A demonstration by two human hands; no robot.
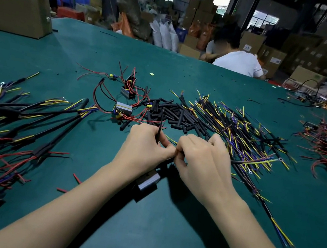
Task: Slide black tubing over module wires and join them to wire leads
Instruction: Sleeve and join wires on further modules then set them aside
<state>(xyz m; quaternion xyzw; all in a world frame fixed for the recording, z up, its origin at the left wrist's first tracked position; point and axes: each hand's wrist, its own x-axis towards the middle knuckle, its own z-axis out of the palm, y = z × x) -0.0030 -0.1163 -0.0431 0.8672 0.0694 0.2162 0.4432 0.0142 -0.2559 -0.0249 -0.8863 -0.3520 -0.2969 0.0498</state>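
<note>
- Two hands meet mid-table: left hand (pixel 146 142) pinches a thin black wire (pixel 159 130), right hand (pixel 202 158) curls round a wire lead (pixel 238 162).
- Module (pixel 148 183) hangs just below.
- Keep bare ends aligned; tubing pile (pixel 172 114) lies farther back.

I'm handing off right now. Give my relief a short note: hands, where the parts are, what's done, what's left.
Left hand pinches a thin black wire; right hand grips a wire lead, fingertips meeting over the joint.
The module hangs below the hands.
Loose black tubing lies ahead, spare leads right, finished assemblies left.
Left: finish this joint, then do the modules waiting ahead.
</note>
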